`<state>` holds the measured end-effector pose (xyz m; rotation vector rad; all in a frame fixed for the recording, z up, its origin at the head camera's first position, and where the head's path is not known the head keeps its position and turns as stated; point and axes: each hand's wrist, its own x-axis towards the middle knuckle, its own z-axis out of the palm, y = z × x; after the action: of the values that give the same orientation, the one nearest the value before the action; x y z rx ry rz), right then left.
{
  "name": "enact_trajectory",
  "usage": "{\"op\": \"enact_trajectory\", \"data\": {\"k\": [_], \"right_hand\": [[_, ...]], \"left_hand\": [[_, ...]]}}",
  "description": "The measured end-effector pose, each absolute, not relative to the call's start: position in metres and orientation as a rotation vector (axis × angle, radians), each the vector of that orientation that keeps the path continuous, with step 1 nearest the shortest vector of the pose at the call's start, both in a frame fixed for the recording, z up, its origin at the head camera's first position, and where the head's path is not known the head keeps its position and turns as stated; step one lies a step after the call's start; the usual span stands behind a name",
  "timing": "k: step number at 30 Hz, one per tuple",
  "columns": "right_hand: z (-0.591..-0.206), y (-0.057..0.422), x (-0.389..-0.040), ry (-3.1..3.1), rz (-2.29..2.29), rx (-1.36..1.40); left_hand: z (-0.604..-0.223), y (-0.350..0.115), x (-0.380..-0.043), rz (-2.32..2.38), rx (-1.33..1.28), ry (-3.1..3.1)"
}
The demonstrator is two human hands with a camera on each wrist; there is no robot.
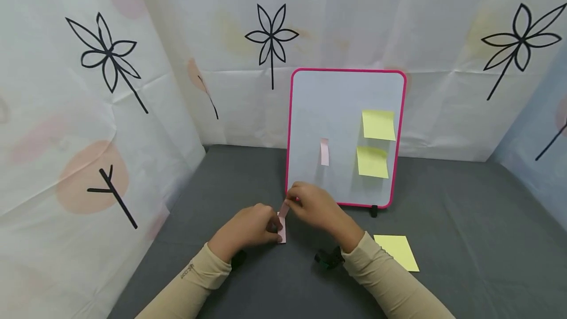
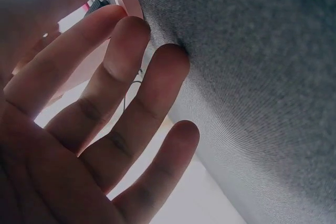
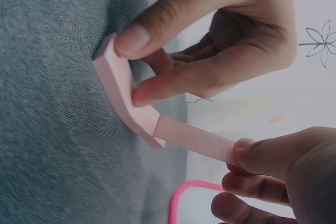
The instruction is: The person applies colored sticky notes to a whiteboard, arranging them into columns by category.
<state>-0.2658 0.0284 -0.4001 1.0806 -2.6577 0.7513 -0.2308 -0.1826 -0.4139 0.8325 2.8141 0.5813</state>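
Observation:
On the grey table lies a narrow pad of pink sticky notes (image 3: 118, 82), slightly bent. My left hand (image 1: 248, 229) holds it, thumb at its near end and a fingertip on its upper face; the other fingers are spread beside it in the left wrist view. A single pink sticky strip (image 3: 197, 139) lifts away from the pad's far end, its lower end still against the pad. Between thumb and fingers, my right hand (image 1: 318, 209) pinches the strip's raised end, in front of the whiteboard's lower left corner.
A pink-framed whiteboard (image 1: 341, 97) leans at the back. It bears two yellow sticky notes (image 1: 378, 125) and one pink strip (image 1: 325, 152). Another yellow note (image 1: 397, 252) lies beside my right forearm. A small dark object (image 1: 329, 258) sits between the arms.

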Motion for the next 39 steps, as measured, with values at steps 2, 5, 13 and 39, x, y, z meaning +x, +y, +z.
{"op": "enact_trajectory", "data": {"k": [2,5,13,39], "right_hand": [[-0.396,0.03,-0.265,-2.635,0.745,1.08],[-0.387,0.033,-0.265,-2.607,0.766,1.069],[-0.345,0.053,-0.274,-2.388,0.943,1.046],[-0.268,0.112,-0.352,-2.209,0.543,0.672]], "left_hand": [[-0.414,-0.183,-0.231,0.586,0.828,2.807],[-0.413,-0.183,-0.23,0.585,0.824,2.805],[-0.411,-0.182,-0.23,0.546,0.779,2.81],[-0.411,-0.183,-0.23,0.558,0.756,2.79]]}}
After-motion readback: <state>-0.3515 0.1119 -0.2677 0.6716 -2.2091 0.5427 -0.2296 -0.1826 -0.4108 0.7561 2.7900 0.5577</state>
